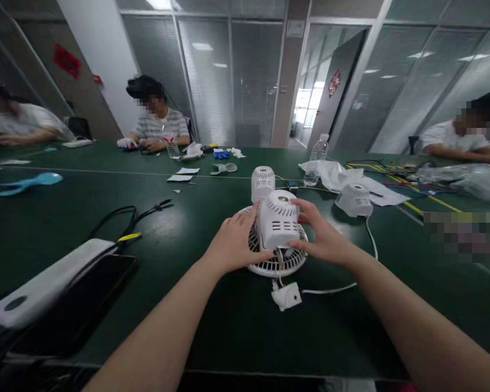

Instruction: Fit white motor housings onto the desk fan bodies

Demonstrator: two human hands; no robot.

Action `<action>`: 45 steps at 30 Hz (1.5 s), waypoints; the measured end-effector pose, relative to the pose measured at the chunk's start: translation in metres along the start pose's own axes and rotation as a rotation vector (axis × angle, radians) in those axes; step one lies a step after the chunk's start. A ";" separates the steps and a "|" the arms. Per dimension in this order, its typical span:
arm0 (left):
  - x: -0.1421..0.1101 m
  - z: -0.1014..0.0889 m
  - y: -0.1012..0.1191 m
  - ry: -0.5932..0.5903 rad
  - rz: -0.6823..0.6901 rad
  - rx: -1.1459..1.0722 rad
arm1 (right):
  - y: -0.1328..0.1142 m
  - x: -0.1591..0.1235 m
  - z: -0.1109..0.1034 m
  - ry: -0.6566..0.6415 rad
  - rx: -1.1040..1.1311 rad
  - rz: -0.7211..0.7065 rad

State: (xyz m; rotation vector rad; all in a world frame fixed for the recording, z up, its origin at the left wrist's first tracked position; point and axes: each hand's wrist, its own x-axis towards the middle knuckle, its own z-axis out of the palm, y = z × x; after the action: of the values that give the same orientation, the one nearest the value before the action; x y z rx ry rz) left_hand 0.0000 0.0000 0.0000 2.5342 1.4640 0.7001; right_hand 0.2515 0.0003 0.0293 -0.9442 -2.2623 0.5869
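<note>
Two bare hands grip a white, vented plastic housing (280,220) between them near the middle of a dark green bench (147,305), the left hand (237,239) clamped on its left side and the right hand (320,231) on its right, thumbs low and fingers high. The housing sits over a round, white plastic fan grille (298,265); whether the two are joined cannot be told. Between the grille and the bench's near edge lies a small white plastic box (286,296), with a white cable (330,290) running from it toward the right.

Just beyond, toward the bench's far edge, stands a second white, slotted housing (263,182); a third white, slotted housing (354,200) lies to the right, near a clear plastic bottle (317,160) and crumpled white sheeting (338,175). Toward the near left corner, a long white case (53,280) lies beside a flat black phone (77,305), with black cables (133,218) behind. A light-blue plastic piece (36,182) lies farther left. At the far edge sits a person in a striped shirt (159,130); others in white sit at left (32,122) and right (453,136).
</note>
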 end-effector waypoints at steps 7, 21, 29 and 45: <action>0.000 0.003 -0.002 -0.014 0.022 -0.035 | -0.001 0.000 0.002 -0.012 0.017 0.041; 0.001 0.007 -0.005 0.017 0.063 -0.151 | 0.013 0.001 0.012 0.011 0.139 -0.006; 0.001 0.008 -0.005 0.023 0.059 -0.168 | 0.008 0.001 0.010 0.002 0.112 0.019; 0.006 0.009 -0.010 0.012 0.033 -0.353 | 0.016 0.001 0.013 -0.060 0.233 0.092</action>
State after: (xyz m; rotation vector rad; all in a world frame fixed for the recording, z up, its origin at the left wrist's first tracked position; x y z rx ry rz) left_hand -0.0006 0.0114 -0.0093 2.2912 1.1807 0.8906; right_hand 0.2501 0.0096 0.0110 -0.9269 -2.1535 0.9087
